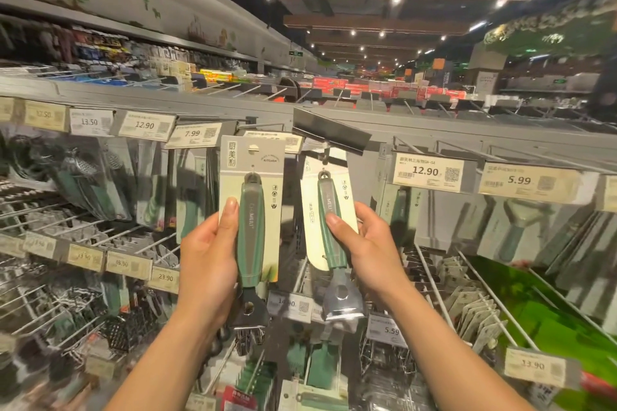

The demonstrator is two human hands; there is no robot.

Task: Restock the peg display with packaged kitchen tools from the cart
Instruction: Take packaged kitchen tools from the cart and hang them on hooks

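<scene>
My left hand (208,257) grips a packaged kitchen tool (252,210) with a green handle and metal head, held upright on its grey and cream card in front of the peg display. My right hand (367,243) pinches a second, matching packaged tool (329,217); the top of its card sits at the tip of a peg (325,147) under a flipped-up blank label holder (330,130). I cannot tell whether that card hangs on the peg. The cart is out of view.
Rows of metal pegs with price tags, such as 12.90 (427,172) and 5.99 (521,181), fill the grey display. Packaged tools hang left and right of my hands. Bare pegs (434,280) jut out lower right. A green blurred object (547,307) lies at right.
</scene>
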